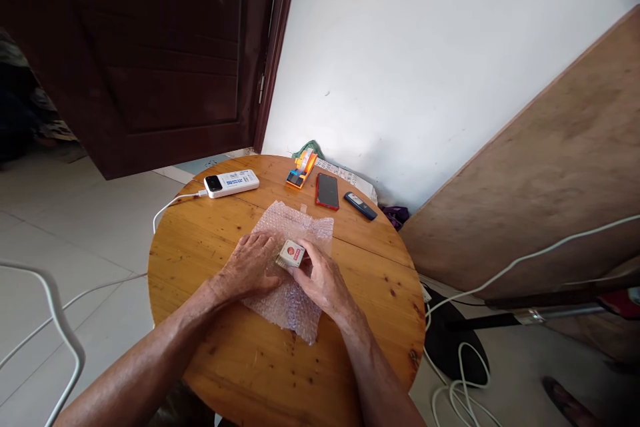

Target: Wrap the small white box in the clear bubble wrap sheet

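Observation:
A sheet of bubble wrap [300, 307] lies flat on the round wooden table [370, 280]. Over its middle is a small box [291, 253], pale with red print on top. My right hand [323, 277] grips the box from the right, fingers on its far side and thumb on its near side. My left hand [253, 263] rests palm down on the left part of the wrap, fingers stretched out, close to the box's left side. Whether the box touches the wrap I cannot tell.
Toward the back of the table are a white power bank [233, 183] with a cable, an orange tape dispenser [303, 169], a red-edged phone [327, 191] and a dark blue handheld device [360, 205]. A white wall [425, 47] rises behind; cables [465, 380] lie on the floor.

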A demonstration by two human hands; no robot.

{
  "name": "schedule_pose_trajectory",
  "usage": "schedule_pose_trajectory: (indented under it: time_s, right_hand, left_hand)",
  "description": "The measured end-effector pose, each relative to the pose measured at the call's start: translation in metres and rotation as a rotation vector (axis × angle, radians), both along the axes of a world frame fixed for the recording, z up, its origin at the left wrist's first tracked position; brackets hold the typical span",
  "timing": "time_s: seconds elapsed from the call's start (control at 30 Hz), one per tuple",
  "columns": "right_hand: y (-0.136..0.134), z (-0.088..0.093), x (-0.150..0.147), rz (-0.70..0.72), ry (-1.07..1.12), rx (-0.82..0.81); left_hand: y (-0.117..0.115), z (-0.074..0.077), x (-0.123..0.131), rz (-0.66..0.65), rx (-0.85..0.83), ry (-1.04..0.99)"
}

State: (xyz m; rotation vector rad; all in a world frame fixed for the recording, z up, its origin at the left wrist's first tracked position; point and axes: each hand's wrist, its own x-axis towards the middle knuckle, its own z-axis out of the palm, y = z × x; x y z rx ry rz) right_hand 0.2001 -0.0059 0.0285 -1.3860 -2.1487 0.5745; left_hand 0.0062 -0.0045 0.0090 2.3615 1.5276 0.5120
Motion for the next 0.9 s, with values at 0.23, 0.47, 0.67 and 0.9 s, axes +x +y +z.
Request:
schedule_pose_trajectory:
  time_s: [0.23, 0.47, 0.67, 0.9]
  right_hand:
    - [0.0007, -0.0013, 0.0014, 0.045, 0.003, 0.004]
    - [0.0007, -0.0001, 0.0031, 0.051, -0.007, -0.005]
    - [-0.0003, 0.0014, 0.0036, 0.042, -0.021, -0.041]
    - [-0.0008, 0.0034, 0.0048, 0.08, -0.014, -0.034]
  left_hand:
    - [0.0009, -0.0016, 0.0001, -0.014, 0.003, 0.016]
    - [0.0003, -0.0009, 0.0008, -0.009, 0.018, 0.03]
    - [-0.0005, 0.0016, 0.0012, -0.01, 0.022, 0.033]
    - [-0.0006, 0.0027, -0.0001, -0.02, 0.04, 0.024]
